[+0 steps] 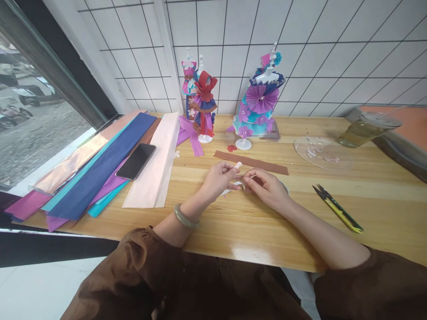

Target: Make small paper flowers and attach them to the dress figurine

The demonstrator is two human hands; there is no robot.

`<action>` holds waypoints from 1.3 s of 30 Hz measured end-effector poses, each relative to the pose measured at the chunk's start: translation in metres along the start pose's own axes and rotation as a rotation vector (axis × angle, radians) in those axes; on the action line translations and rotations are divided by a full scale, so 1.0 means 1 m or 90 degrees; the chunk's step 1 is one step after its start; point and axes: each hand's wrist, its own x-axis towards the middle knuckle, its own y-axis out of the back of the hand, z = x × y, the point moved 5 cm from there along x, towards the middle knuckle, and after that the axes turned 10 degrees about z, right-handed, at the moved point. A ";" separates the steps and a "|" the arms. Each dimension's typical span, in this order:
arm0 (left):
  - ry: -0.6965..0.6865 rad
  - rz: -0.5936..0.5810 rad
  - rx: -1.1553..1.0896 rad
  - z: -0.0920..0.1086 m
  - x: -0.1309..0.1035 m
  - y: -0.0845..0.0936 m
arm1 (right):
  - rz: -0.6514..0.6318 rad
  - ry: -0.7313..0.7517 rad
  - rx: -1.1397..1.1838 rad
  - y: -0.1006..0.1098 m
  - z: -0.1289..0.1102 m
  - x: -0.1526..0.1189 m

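Over the table's middle, my left hand (218, 178) is closed in a pinch, with a small pale pink scrap of paper (238, 165) sticking up from its fingers. My right hand (266, 187) meets it fingertip to fingertip, its fingers pressed together; what they hold is hidden. Below the left fingers shows a white strip (227, 191). A brown crepe paper strip (251, 162) lies just beyond both hands. Behind it are a red paper flower (231, 148) and small dress stands in crepe paper outfits, one with a purple rosette (262, 98), another with a red top (206, 89).
At left, folded crepe paper (103, 166) in several colours lies beside a pale pink sheet (155, 164), with a phone (136, 161) across them. On the right are thread snips (337, 208), a clear plate (322, 153) with small beads, and a cup of drink (365, 129). A tiled wall closes the back.
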 end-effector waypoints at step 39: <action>0.069 -0.038 0.255 -0.029 0.004 0.005 | 0.083 -0.243 0.305 0.010 0.026 0.011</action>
